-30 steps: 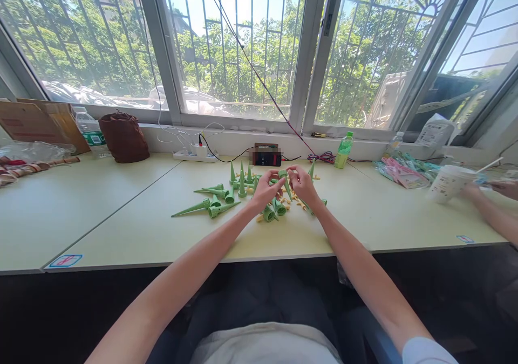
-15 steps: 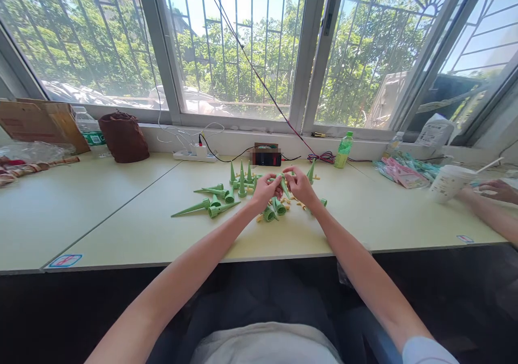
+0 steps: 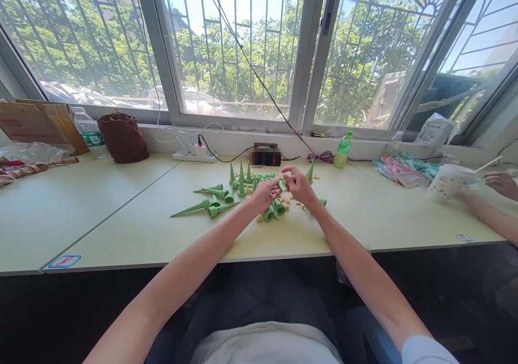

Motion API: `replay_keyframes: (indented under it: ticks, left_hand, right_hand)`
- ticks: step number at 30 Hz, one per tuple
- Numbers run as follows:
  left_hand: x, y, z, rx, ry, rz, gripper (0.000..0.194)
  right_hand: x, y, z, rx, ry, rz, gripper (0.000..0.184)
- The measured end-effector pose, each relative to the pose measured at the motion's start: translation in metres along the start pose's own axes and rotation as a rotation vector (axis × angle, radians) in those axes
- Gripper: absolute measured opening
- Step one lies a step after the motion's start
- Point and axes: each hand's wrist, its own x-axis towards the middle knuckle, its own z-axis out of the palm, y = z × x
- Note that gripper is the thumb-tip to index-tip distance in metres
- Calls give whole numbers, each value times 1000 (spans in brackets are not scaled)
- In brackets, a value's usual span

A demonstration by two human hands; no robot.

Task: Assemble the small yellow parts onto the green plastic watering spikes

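Observation:
In the middle of the table, my left hand [image 3: 265, 193] is closed around a green plastic watering spike [image 3: 282, 185], with part of it hidden by my fingers. My right hand [image 3: 299, 185] is right beside it, thumb and forefinger curled together at the spike; anything small in that pinch is too tiny to make out. Left of my hands lie several loose green spikes [image 3: 194, 208], and a few stand point up [image 3: 242, 180] behind them. Two hollow spikes with their open ends facing me [image 3: 269, 213] rest below my hands. Small yellow plastic pieces [image 3: 299, 205] are scattered close by.
A phone [image 3: 267, 158], a power strip [image 3: 194, 156] and a green bottle [image 3: 343, 150] line the window side. A brown bag [image 3: 123, 137] stands left. Rightward are plastic packets [image 3: 404, 171], a white cup [image 3: 451, 183] and another person's arm [image 3: 481, 207].
The spike in my left hand has turned, so less of its length shows now. My right hand's fingers have shifted slightly around it. The other pieces have stayed in place.

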Motion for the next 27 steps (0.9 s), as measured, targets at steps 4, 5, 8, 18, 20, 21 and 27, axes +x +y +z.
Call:
replay_keyframes:
  ticks: [4,5,8,18,20,21,27]
  left_hand:
    - [-2,1,2,3,16,-20,15]
    - [-2,1,3,20,26,-8,16]
    - [-3,0,5,86,36,39,20]
    - [0,-7,4,215,23,117,21]
    - [-1,-7,4,229,25,120,27]
    - [-1,-7,4,233,24,122,29]
    - [-4,-6,6,262,3,133,35]
  right_hand:
    - [0,-1,1,-21,3,-5,30]
    - [0,0,1,-31,7,-8,29]
    - [1,2,3,-74,32,-8,27]
    - [3,6,5,-124,62,4,25]
    - [3,6,5,-137,60,5,24]
    - [3,6,5,-144,60,5,24]
    - [3,5,5,-135,51,14,24]
